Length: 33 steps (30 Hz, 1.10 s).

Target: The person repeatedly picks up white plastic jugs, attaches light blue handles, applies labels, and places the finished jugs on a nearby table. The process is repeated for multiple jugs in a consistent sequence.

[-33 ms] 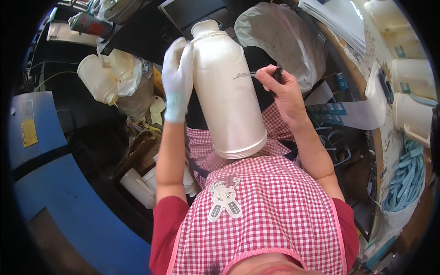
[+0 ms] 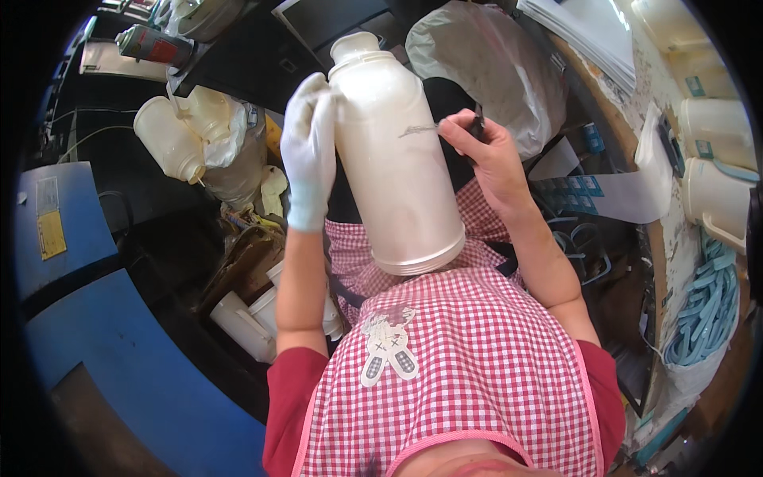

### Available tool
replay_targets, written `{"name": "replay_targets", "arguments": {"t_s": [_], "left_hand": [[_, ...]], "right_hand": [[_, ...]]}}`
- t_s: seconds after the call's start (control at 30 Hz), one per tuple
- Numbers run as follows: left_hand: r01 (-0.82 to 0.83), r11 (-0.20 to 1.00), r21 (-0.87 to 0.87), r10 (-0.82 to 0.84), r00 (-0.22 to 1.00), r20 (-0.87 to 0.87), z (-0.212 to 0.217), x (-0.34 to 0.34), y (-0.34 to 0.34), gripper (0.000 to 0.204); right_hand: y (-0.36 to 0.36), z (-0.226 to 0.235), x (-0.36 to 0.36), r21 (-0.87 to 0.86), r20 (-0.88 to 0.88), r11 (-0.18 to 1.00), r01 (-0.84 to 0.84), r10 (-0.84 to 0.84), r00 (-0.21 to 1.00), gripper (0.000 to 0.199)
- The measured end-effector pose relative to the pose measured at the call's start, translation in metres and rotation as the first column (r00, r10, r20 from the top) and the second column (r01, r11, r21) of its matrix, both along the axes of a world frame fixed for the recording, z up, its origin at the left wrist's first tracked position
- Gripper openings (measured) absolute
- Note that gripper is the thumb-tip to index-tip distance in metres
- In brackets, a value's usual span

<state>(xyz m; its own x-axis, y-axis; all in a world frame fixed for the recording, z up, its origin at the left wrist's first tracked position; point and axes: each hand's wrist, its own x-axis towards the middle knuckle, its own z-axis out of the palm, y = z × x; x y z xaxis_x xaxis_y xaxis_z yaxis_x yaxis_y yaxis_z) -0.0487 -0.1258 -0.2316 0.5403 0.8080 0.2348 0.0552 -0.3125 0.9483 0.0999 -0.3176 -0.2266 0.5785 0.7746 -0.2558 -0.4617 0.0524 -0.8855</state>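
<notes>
A pearly white thermos flask shell stands tilted against my lap, its narrow neck pointing away and its threaded base toward me. My left hand, in a white glove, steadies it along the upper left side; the fingertips curl against the wall. A small grey scribble-like mark shows on the shell's right upper side. Bare and closed, my right hand pinches a thin tool with a dark handle, its tip side turned to that mark. Fingers hide most of the tool, so its kind is unclear.
Two cream shells lie at the left above a blue machine panel. A large translucent bag bulges behind my right hand. Along the right bench edge are a strip of blue labels, cream jugs and a bag of blue-grey handles.
My gloved left hand has slid slightly down toward me along the shell. My right hand has shifted a little left, and less of the thin shaft shows.
</notes>
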Motion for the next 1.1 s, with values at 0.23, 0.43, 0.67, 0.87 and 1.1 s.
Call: {"name": "replay_targets", "arguments": {"t_s": [0.23, 0.43, 0.67, 0.87, 1.1], "left_hand": [[0.083, 0.993, 0.079, -0.076, 0.993, -0.088, 0.012, -0.013, -0.039, 0.008], [0.061, 0.970, 0.236, -0.022, 0.986, -0.164, 0.011, -0.008, -0.033, 0.015], [0.057, 0.919, 0.391, 0.052, 0.963, -0.263, 0.018, -0.002, -0.037, 0.017], [0.104, 0.885, 0.455, 0.064, 0.939, -0.338, 0.002, -0.029, 0.016, 0.026], [0.250, 0.937, -0.245, -0.328, 0.871, -0.365, -0.012, 0.096, 0.120, 0.063]], "right_hand": [[0.026, 0.000, -0.004, -0.067, 0.162, 0.991, -0.117, 0.126, 0.979, 0.012], [0.039, -0.013, -0.010, -0.075, 0.508, 0.997, 0.026, 0.016, 0.861, 0.022], [0.044, -0.014, -0.015, -0.043, 0.669, 0.998, 0.052, -0.010, 0.743, 0.024], [-0.017, -0.007, 0.074, -0.107, 0.835, 0.865, 0.490, -0.189, 0.516, 0.032], [-0.181, 0.010, 0.315, -0.214, 0.669, 0.265, 0.940, 0.741, -0.056, 0.027]]}}
